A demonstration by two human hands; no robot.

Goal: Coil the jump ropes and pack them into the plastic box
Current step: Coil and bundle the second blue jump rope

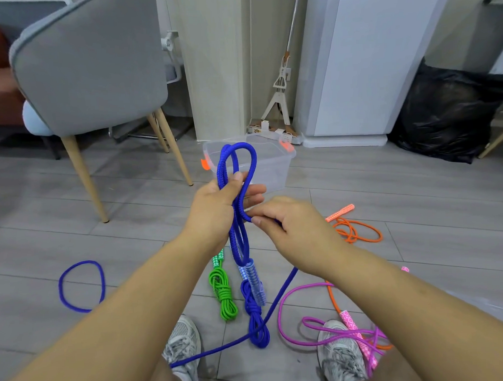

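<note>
1. A grey chair (78, 68) stands on the floor (416, 199), left of the box (272, 172) and farther back.
2. A loose blue loop (81, 262) lies flat, well left of the box and nearer the camera.
3. The left hand (216, 208), just in front of the box, is curled round several long loops of the blue rope (241, 145). The loop tops rise across the box's near wall. The lower ends hang under the hand, with a clear-blue handle (255, 281) beside them.
4. A green bundle (224, 296) and a blue bundle (256, 321) lie side by side on the floor, nearer than the box and below the hands.
5. The box is clear plastic with orange latches and sits upright on the floor.
6. The right hand (291, 226), also in front of the box and touching the left, pinches the blue rope between thumb and forefinger. A strand comes out under its wrist and trails to the floor beside the left shoe (183, 343).
7. An orange rope (340, 212) lies right of the box and nearer. A pink rope (349, 321) sprawls nearer still, over the right shoe (338, 355).
8. A mop (281, 86) leans behind the box. A black bag (447, 112) sits well to its right.
</note>
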